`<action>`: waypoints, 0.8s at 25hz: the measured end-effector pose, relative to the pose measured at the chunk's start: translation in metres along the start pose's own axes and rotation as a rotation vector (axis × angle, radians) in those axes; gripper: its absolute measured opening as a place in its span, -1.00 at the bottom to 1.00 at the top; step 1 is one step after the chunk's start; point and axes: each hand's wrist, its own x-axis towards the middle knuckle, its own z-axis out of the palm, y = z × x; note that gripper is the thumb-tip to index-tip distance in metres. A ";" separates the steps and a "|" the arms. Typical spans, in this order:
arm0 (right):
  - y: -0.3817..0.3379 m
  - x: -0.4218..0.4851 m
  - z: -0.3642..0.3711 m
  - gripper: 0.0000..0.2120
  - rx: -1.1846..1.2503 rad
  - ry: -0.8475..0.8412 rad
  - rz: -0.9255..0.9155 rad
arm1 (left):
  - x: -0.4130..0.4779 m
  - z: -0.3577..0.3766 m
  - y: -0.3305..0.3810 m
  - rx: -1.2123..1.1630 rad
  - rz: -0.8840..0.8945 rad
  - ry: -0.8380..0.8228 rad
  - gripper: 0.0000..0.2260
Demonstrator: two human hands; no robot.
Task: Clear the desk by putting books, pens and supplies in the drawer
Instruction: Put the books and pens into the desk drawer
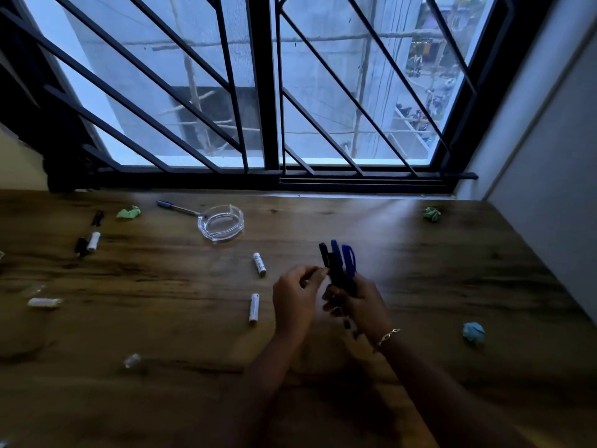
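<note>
1. Currently the right hand (358,305) grasps a bundle of slim black and blue plastic pens (337,263), which stand upright above its fist.
2. Left hand (295,295) curls just beside them, its fingertips at the black pen (324,255); I cannot tell whether it pinches.
3. Pens are likely light, stiff and slippery, so clasp them mid-barrel, together.

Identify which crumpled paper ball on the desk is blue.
The blue ball lying right of the right hand; the left green ball and right green ball lie farther back.

Marks on the white tube (260,264) are unreadable
</note>
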 end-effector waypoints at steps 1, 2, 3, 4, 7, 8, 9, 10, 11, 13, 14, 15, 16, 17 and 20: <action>0.001 -0.006 -0.007 -0.67 -0.255 0.061 -0.081 | -0.002 -0.002 0.000 -0.016 -0.007 0.043 -0.89; 0.003 -0.014 -0.014 -0.60 -0.540 0.140 -0.205 | -0.004 -0.004 -0.001 -0.040 -0.007 0.082 -0.88; 0.007 -0.022 -0.021 -0.56 -0.806 0.218 -0.347 | -0.008 -0.005 -0.003 -0.071 0.001 0.102 -0.86; 0.013 -0.032 -0.028 -0.52 -1.015 0.261 -0.463 | -0.014 -0.005 -0.005 -0.102 0.018 0.090 -0.86; 0.036 -0.057 -0.034 -0.52 -1.310 0.254 -0.572 | -0.040 0.005 -0.011 -0.065 0.130 -0.114 -0.53; 0.044 -0.062 -0.034 -0.58 -1.306 0.241 -0.564 | -0.051 0.012 -0.015 0.007 0.179 -0.217 -0.32; 0.052 -0.067 -0.034 -0.59 -1.297 0.224 -0.529 | -0.060 0.018 -0.020 0.097 0.213 -0.316 -0.18; 0.060 -0.071 -0.032 -0.50 -1.301 0.206 -0.481 | -0.068 0.022 -0.024 0.184 0.226 -0.393 -0.11; 0.067 -0.076 -0.029 -0.42 -1.314 0.175 -0.416 | -0.074 0.025 -0.028 0.251 0.235 -0.441 -0.07; 0.074 -0.083 -0.027 -0.30 -1.354 0.169 -0.356 | -0.082 0.027 -0.034 0.387 0.310 -0.491 -0.06; 0.074 -0.085 -0.026 -0.26 -1.359 0.169 -0.340 | -0.085 0.028 -0.037 0.460 0.363 -0.500 -0.07; 0.073 -0.086 -0.025 -0.25 -1.355 0.157 -0.320 | -0.086 0.028 -0.038 0.514 0.406 -0.506 -0.07; 0.071 -0.087 -0.025 -0.26 -1.350 0.151 -0.305 | -0.087 0.027 -0.038 0.542 0.426 -0.505 -0.09; 0.067 -0.089 -0.025 -0.25 -1.341 0.139 -0.279 | -0.088 0.027 -0.037 0.552 0.433 -0.498 -0.10; 0.061 -0.095 -0.029 -0.17 -1.292 0.088 -0.242 | -0.090 0.025 -0.030 0.519 0.429 -0.446 -0.16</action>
